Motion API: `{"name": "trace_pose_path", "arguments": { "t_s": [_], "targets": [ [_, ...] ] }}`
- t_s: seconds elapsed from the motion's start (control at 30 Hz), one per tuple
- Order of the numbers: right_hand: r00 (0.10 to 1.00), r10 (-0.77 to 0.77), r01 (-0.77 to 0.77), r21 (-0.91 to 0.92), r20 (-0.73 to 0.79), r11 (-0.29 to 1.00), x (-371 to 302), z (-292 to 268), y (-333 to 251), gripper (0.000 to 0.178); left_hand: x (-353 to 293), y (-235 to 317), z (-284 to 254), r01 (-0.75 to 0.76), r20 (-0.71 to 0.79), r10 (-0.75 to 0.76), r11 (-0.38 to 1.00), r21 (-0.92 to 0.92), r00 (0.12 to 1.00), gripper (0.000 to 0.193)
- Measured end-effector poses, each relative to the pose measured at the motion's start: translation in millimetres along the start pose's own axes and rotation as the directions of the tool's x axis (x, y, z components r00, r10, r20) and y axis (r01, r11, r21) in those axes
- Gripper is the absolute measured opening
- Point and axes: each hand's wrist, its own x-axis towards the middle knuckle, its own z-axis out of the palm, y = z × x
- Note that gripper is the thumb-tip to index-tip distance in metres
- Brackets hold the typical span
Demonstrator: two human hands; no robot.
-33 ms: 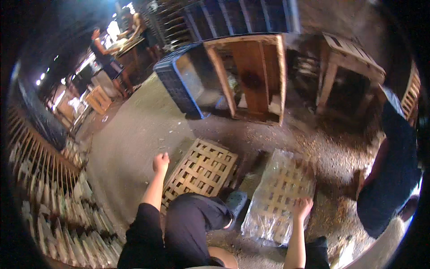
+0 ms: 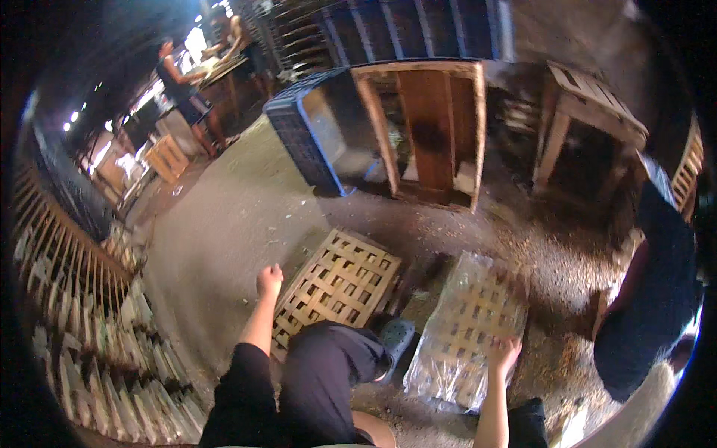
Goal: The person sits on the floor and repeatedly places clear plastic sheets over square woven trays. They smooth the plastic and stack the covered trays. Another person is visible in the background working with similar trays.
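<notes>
Just left of a woven lattice panel of light slats, my left hand is closed in a fist above the floor, and nothing shows in it. My right hand has its fingers curled over the right side of a second lattice panel covered by a clear, wrinkled plastic sheet. What its fingers hold, if anything, is hidden. My knee in dark trousers and a grey-blue clog stand between the two panels.
Behind the panels lie a blue plastic crate and a wooden frame box on their sides. A wooden stool stands back right, a person in dark clothing close on the right. Stacked slats line the left. Two people work far off.
The view has shifted slightly, so the crate, box and panels sit a little further right. Both hands stay near the same places beside the panels.
</notes>
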Motion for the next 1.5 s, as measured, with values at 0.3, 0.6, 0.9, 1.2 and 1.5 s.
{"name": "trace_pose_path", "arguments": {
  "t_s": [0.3, 0.6, 0.9, 1.2, 1.5],
  "targets": [
    [0.832, 0.124, 0.003, -0.229, 0.540, 0.974, -107.2, -80.0, 45.5, 0.022, -158.2, -221.3, 103.1, 0.769, 0.343, -0.752, 0.629, 0.115, 0.563, 0.062],
    [0.611, 0.453, -0.243, -0.391, 0.649, 0.888, -98.4, -128.5, -34.7, 0.021, -231.9, -289.6, 109.1, 0.954, 0.465, -0.848, 0.298, 0.024, 0.254, 0.070],
    [0.581, 0.448, -0.275, -0.354, 0.680, 0.894, -84.7, -120.2, -90.5, 0.021, -227.5, -207.4, 91.6, 0.561, 0.260, -0.696, 0.244, -0.791, 0.669, 0.047],
    [0.571, 0.434, -0.360, -0.262, 0.697, 0.895, -85.8, -123.1, -110.0, 0.021, -185.4, -204.7, 88.4, 0.579, 0.452, -0.658, -0.031, -0.815, 0.602, 0.028],
    [0.615, 0.293, -0.457, 0.029, 0.732, 0.889, -72.7, -63.2, -129.4, 0.025, -61.1, -69.0, -30.2, 0.205, 0.209, -0.010, 0.255, -0.945, 0.978, 0.024]
  ]
}}
